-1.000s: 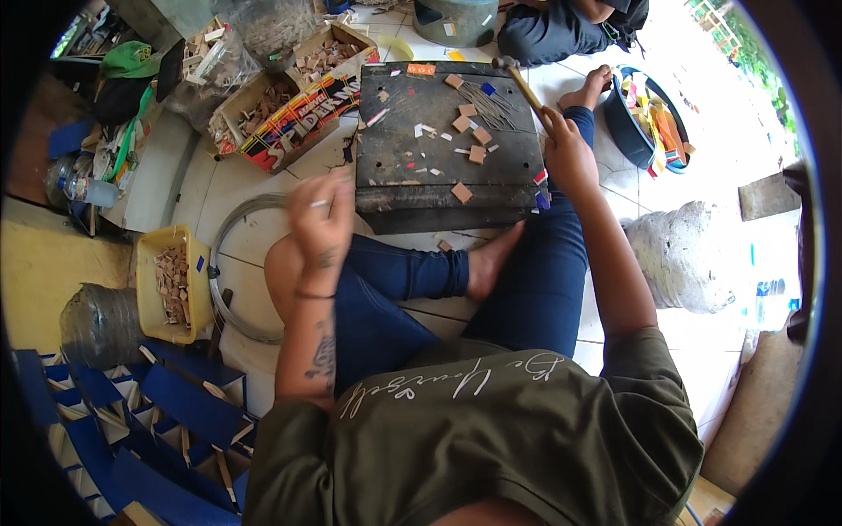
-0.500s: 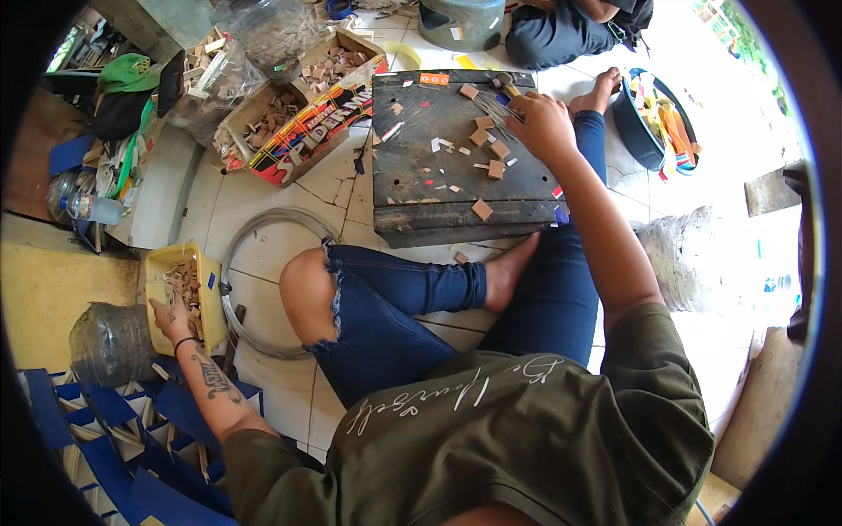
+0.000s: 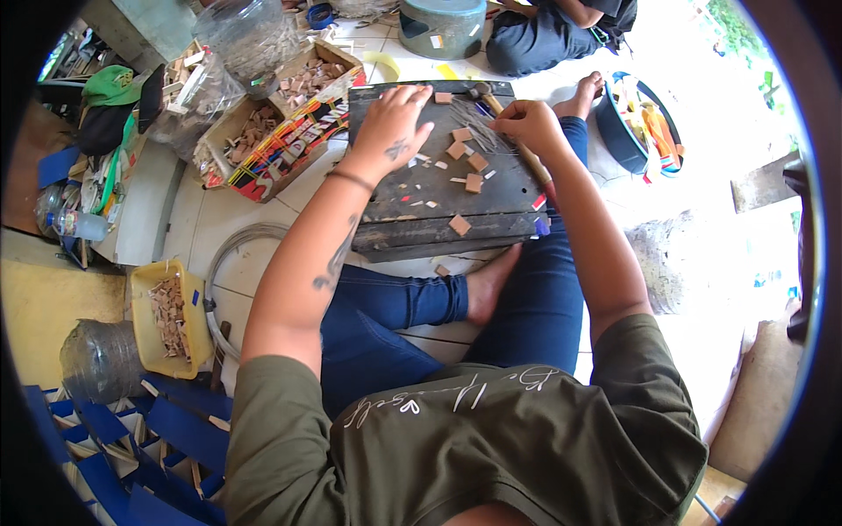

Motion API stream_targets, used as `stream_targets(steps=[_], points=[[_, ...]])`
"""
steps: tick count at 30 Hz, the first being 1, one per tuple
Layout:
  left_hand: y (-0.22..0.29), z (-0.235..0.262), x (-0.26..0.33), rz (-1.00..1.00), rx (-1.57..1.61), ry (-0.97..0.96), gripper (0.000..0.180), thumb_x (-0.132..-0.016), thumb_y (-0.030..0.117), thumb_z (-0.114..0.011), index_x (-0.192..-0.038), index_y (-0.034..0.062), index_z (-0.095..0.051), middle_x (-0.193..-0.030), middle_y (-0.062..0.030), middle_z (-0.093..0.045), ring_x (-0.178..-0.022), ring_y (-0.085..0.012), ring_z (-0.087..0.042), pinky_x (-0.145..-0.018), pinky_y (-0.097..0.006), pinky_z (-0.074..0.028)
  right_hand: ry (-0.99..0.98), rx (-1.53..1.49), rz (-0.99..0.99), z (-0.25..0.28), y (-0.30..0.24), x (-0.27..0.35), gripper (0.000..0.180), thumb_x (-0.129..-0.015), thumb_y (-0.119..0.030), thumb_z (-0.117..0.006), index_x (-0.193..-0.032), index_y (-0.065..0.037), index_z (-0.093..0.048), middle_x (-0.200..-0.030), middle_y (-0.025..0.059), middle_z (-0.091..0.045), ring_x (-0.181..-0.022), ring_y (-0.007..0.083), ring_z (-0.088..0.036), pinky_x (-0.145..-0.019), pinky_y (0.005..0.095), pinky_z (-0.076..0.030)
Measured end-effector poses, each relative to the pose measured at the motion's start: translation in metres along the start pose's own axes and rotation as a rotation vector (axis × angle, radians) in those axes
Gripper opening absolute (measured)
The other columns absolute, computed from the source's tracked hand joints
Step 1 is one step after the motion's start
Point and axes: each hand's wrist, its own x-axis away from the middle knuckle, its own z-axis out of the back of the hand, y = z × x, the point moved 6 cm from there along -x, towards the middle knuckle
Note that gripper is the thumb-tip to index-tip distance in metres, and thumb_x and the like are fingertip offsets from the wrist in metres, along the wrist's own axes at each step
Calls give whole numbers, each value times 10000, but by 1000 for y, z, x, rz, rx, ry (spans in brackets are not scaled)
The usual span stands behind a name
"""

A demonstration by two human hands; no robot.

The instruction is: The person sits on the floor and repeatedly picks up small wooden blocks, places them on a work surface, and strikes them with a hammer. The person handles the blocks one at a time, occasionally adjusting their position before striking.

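My left hand is over the left part of a dark, worn work block, its fingers stretched out and the thumb apart. I see nothing held in it. My right hand is pinched at the right end of a loose bundle of thin grey wire pieces; what its fingertips hold, if anything, is too small to make out. Several small brown wooden squares lie on the block between my hands. Beside the right hand rests a hammer, its handle partly covered by that hand.
A yellow tub of small wooden pieces stands at left, near a wire coil. Beyond it is a cardboard box with more pieces. A dark basin of colourful strips sits at right; another person sits opposite.
My left hand has come from the yellow tub to the work block. The right hand stays by the wires, now pinched, and more of the hammer's handle shows. The view has shifted slightly.
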Motion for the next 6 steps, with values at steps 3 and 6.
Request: stream_targets(steps=[3,6], points=[[-4,-33,-36,54,-91,-44,430,-899,217,-618,-1304,74,-592,-1276,-125,-590,-1194,-296,-530,-1013,-422,-428,-73,-270,-112,0,8,12,189,-827,-152,-767,-887,21,-720,-741,45,-695,-618,123,-632,-547,234,-464],[-18,-58,-46,106,-230,-174,422,-891,237,-630,-1298,129,-613,-1271,-122,-594,-1193,-275,-533,-1008,-418,-430,-124,-434,-201,-3,10,17,193,-849,-168,-755,-941,-2,-714,-781,26,-696,-639,103,-627,-558,213,-462]])
